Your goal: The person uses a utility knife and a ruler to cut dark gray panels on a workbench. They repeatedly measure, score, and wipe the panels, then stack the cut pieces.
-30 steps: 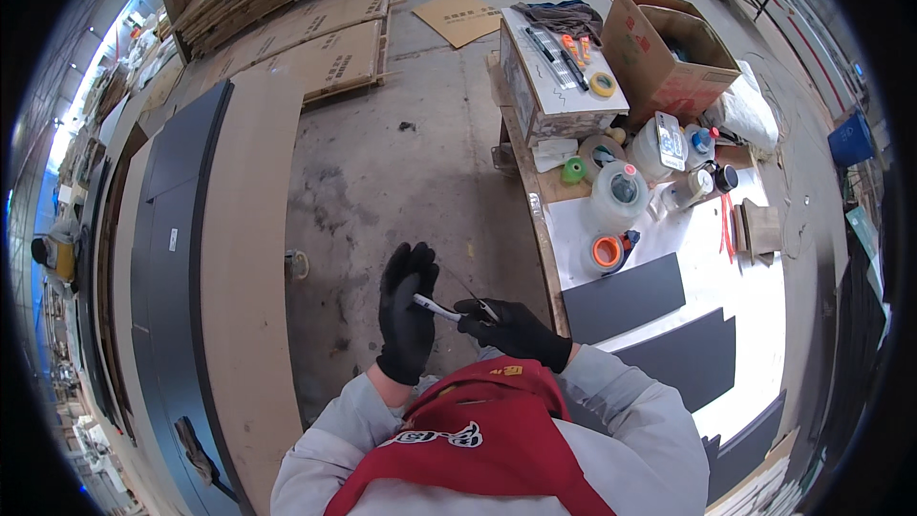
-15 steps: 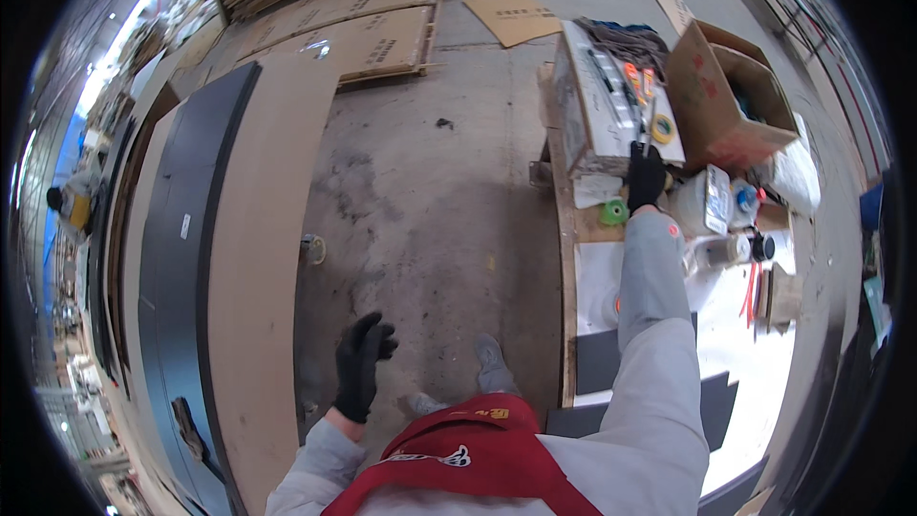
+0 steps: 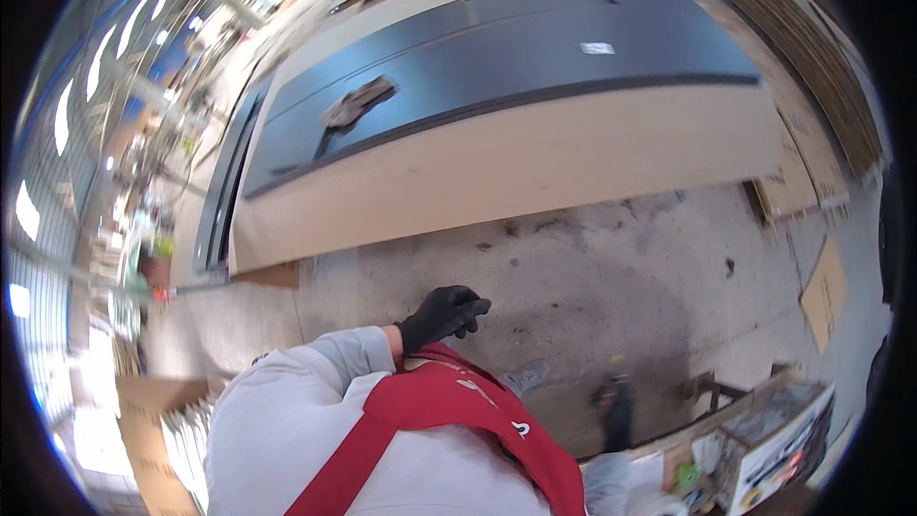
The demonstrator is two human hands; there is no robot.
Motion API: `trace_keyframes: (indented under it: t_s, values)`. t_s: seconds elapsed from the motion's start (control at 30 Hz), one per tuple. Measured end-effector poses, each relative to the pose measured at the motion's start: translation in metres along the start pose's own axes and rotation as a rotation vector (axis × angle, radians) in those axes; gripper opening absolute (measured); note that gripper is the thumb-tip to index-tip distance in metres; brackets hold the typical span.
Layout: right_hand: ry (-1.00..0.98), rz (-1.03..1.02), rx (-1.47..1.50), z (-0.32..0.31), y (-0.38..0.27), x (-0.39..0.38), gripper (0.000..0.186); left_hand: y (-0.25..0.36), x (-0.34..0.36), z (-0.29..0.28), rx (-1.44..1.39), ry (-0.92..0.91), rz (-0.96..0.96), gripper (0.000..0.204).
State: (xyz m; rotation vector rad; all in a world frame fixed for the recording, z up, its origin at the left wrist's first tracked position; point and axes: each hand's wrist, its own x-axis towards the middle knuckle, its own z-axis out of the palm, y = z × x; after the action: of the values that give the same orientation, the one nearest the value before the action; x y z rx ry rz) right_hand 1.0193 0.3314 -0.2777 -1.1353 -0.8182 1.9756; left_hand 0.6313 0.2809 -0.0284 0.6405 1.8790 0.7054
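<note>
My left hand [image 3: 442,317], in a black glove, is held in front of the red apron [image 3: 449,409]. Its fingers are loosely bent and a little apart, with nothing seen in them. Over the floor by the workbench edge, my right hand [image 3: 616,413], also black-gloved, is blurred by motion. Its fingers look curled in, but whatever they may hold cannot be made out. Ahead of me a long dark panel [image 3: 525,67] lies on a larger pale board [image 3: 516,153]. A crumpled grey-brown rag [image 3: 358,102] rests on the panel, with a small white label [image 3: 597,49] farther right.
At the lower right is the workbench with a white-topped box [image 3: 778,449] carrying tools, and a green tape roll [image 3: 687,476] beside it. Stacked cardboard [image 3: 807,57] stands at the far right; a loose cardboard sheet [image 3: 823,294] lies on the floor. An open carton [image 3: 153,420] is at lower left.
My view has swung left toward the dark panel. My right hand has come away from the tools on the white-topped box. The left hand's fingers are bent closer together.
</note>
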Motion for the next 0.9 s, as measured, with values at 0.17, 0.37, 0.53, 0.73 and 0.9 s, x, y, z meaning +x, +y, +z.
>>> trace_keyframes:
  t_s: [0.17, 0.37, 0.53, 0.73, 0.9]
  values:
    - [-0.23, 0.813, -0.102, 0.114, 0.012, -0.013, 0.045, -0.024, 0.006, -0.074, -0.179, 0.21, 0.068, 0.04]
    - [0.006, 0.556, -0.376, 0.129, -0.031, 0.027, 0.047, -0.049, 0.088, -0.239, -0.225, 0.54, 0.563, 0.041]
    - [0.22, 0.341, -0.479, 0.192, -0.061, 0.042, 0.049, -0.001, 0.193, -0.398, 0.494, 0.942, 0.887, 0.041]
    - [0.308, 0.191, -0.297, 0.362, -0.035, 0.051, 0.055, 0.03, 0.274, -0.486, 1.018, 0.458, 0.424, 0.043]
    - [0.289, 0.034, -0.279, 0.454, -0.063, 0.063, 0.055, 0.021, 0.292, -0.525, 0.072, 0.311, 0.941, 0.02]
